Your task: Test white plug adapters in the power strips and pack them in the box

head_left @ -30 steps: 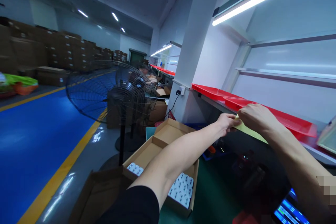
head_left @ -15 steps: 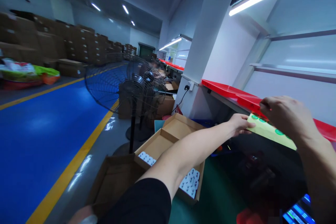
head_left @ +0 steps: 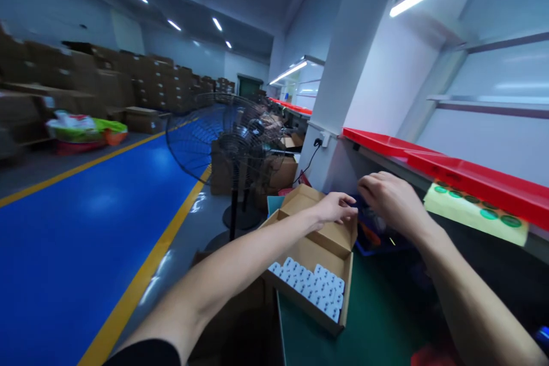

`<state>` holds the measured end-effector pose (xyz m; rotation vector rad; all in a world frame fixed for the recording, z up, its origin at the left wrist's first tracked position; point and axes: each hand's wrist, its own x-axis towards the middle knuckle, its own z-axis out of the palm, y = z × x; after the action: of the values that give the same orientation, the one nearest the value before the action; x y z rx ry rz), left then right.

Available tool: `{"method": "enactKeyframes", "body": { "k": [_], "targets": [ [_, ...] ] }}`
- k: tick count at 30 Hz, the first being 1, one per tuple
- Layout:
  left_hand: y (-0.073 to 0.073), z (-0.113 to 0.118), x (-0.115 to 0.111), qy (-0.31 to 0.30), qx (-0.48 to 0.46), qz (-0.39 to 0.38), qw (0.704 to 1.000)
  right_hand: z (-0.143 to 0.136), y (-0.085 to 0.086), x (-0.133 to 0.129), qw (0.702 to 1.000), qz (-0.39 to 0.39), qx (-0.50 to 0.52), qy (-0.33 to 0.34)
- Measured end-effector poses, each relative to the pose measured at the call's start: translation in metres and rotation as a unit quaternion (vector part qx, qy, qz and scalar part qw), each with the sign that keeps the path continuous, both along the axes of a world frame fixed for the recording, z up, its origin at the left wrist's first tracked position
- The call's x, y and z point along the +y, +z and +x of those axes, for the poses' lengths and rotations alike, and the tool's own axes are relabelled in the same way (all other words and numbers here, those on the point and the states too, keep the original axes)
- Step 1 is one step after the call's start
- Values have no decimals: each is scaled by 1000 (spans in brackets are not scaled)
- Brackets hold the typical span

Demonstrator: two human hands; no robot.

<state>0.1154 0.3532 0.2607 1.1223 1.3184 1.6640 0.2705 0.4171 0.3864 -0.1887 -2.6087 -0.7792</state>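
My left hand [head_left: 337,209] hovers over the raised lid of an open cardboard box [head_left: 346,291], fingers apart and nothing visible in them. Just right of it is my right hand [head_left: 386,194], its fingers curled together with the tips turned away; whatever they may pinch is hidden. White pieces with small dark marks [head_left: 311,286] fill the near part of the box in rows. A pale yellow sheet with round green stickers [head_left: 472,211] hangs from the edge of the red shelf tray [head_left: 480,180], away from both hands.
The box stands on a green tabletop [head_left: 377,309]. Behind my right hand is a blue bin [head_left: 364,250] with dim contents. A black standing fan [head_left: 234,146] is left of the table, beside a blue floor lane [head_left: 103,206]. Stacked cartons [head_left: 150,80] line the far wall.
Both hands have left the yellow sticker sheet and moved left, over towards the box lid. My left hand has let go of the sheet. The view has shifted, showing more of the white pieces.
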Motion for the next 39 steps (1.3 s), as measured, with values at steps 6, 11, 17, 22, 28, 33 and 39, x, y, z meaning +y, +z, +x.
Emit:
{"method": "enactKeyframes", "body": {
  "k": [6, 11, 17, 22, 28, 33, 39],
  "targets": [
    [26, 40, 64, -27, -41, 25, 999, 85, 56, 97, 977, 61, 50, -196],
    [61, 89, 122, -77, -78, 46, 993, 104, 69, 111, 967, 53, 20, -250],
    [90, 116, 153, -109, -137, 13, 984, 97, 68, 109, 962, 90, -15, -257],
    [96, 122, 160, -80, -173, 39, 981, 93, 67, 107, 959, 113, -25, -258],
    [98, 120, 164, -67, -181, 44, 980, 84, 67, 100, 955, 109, -43, -272],
    [95, 117, 168, -67, -178, 55, 980, 84, 66, 105, 946, 129, -26, -297],
    [85, 121, 174, -66, -166, 35, 983, 94, 60, 107, 951, 114, 178, -227]
  ]
}}
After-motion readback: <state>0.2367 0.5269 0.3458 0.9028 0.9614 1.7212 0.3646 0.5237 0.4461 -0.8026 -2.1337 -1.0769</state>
